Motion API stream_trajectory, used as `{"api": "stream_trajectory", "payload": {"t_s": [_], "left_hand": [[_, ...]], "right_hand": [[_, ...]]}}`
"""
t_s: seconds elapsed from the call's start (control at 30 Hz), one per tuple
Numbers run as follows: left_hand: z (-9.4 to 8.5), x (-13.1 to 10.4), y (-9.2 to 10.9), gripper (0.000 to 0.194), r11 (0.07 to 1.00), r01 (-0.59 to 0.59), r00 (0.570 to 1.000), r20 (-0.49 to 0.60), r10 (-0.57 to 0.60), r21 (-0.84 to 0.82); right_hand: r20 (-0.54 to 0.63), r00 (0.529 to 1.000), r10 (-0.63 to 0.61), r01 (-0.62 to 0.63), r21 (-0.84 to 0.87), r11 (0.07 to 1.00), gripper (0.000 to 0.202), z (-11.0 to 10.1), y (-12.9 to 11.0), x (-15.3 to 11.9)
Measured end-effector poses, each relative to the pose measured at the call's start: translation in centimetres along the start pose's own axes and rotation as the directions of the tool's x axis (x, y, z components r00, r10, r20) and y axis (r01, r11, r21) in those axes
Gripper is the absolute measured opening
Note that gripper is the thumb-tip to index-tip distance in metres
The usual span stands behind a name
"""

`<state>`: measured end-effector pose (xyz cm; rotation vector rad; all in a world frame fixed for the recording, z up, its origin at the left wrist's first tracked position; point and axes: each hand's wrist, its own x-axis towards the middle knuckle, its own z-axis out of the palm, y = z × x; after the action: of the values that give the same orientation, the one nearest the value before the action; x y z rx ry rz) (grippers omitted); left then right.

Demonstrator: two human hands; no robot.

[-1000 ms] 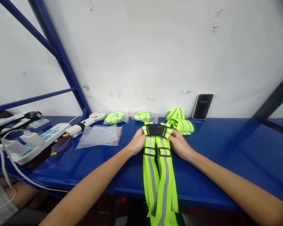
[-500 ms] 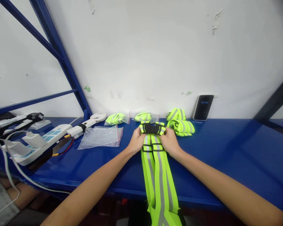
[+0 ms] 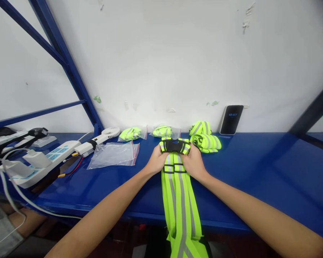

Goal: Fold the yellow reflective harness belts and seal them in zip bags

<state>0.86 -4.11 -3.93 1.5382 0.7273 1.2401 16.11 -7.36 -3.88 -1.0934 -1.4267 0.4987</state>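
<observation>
A neon-yellow reflective vest [image 3: 181, 200] made of straps with grey stripes runs from the bench top down over its front edge. Its black buckle [image 3: 174, 146] lies across the far end, between my two hands. My left hand [image 3: 156, 160] is closed on the left side of the folded straps near the buckle. On the opposite side, my right hand [image 3: 194, 160] grips the straps the same way. Black strap sliders [image 3: 174, 168] show just below the buckle. Two rolled yellow strap bundles [image 3: 206, 142] sit beyond my right hand.
Along the wall lie a bagged yellow bundle [image 3: 131, 133] and another bagged bundle [image 3: 163, 131]. Clear zip bags [image 3: 113, 154] rest left of my hands, near a small white fan [image 3: 110, 132] and a power strip [image 3: 47, 163] with cables. A phone [image 3: 231, 120] leans on the wall.
Both hands keep hold of the vest straps, which have barely shifted. The whole view has moved slightly, and the phone's clock now reads 18:57 instead of 18:56.
</observation>
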Motion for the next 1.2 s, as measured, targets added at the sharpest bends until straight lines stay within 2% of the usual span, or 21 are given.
{"api": "stream_trajectory", "payload": {"t_s": [0.13,0.2,0.3,0.37,0.43,0.47,0.57,0.63,0.87,1.0,1.1,1.17,1.2], "left_hand": [[0.2,0.0,0.0,0.031,0.999,0.043,0.999,-0.008,-0.043,-0.028],[0.3,-0.1,0.1,0.030,0.996,0.064,0.998,-0.022,-0.065,-0.062],[0.5,-0.2,0.3,0.034,0.994,0.043,0.997,-0.066,-0.050,-0.101],[0.4,-0.3,0.4,0.050,0.993,0.019,0.995,-0.095,-0.031,-0.120],[0.3,-0.4,0.4,0.063,0.991,0.010,0.995,-0.101,-0.024,-0.133],[0.3,-0.3,0.4,0.062,0.992,0.002,0.995,-0.098,-0.014,-0.128],[0.1,-0.2,0.4,0.037,0.997,-0.065,0.993,-0.106,0.060,-0.044],[0.0,-0.1,0.3,0.028,0.997,-0.082,0.990,-0.119,0.080,-0.008],[-0.3,-0.1,0.4,0.036,0.998,-0.012,0.997,-0.076,0.008,-0.060],[-0.7,-0.1,0.7,0.042,0.989,0.032,0.999,0.014,-0.031,-0.144],[-0.8,-0.2,0.8,0.048,0.976,0.062,0.996,0.073,-0.047,-0.208],[-0.7,-0.1,0.8,0.062,0.969,0.073,0.997,0.044,-0.065,-0.235],[-0.7,-0.1,0.7,0.070,0.964,0.086,0.996,0.019,-0.084,-0.250]], "right_hand": [[-0.027,1.000,-0.005,0.005,0.020,1.000,0.066,-0.2,-0.4,-0.1],[-0.013,0.998,-0.061,0.062,0.036,0.997,0.075,-0.3,-0.5,-0.1],[0.069,0.985,-0.155,0.150,0.071,0.986,0.051,-0.5,-0.5,0.1],[0.098,0.984,-0.150,0.143,0.076,0.987,0.039,-0.5,-0.3,0.3],[0.094,0.990,-0.107,0.101,0.062,0.993,0.036,-0.4,-0.2,0.4],[0.094,0.992,-0.085,0.080,0.053,0.995,0.035,-0.4,-0.2,0.4],[0.131,0.991,-0.036,0.032,0.031,0.999,0.032,-0.6,-0.6,0.4],[0.165,0.986,-0.012,0.007,0.026,1.000,0.035,-0.7,-1.1,0.3],[0.196,0.976,0.096,-0.130,0.170,0.977,0.034,-0.8,-1.6,0.6],[0.204,0.978,0.053,-0.096,0.209,0.973,0.036,-1.0,-1.1,0.9],[0.204,0.978,0.033,-0.086,0.258,0.962,0.056,-1.3,-1.0,0.9],[0.196,0.976,0.093,-0.154,0.322,0.934,0.076,-1.4,-1.1,0.9],[0.194,0.972,0.131,-0.193,0.349,0.917,0.080,-1.4,-1.1,1.0]]}}
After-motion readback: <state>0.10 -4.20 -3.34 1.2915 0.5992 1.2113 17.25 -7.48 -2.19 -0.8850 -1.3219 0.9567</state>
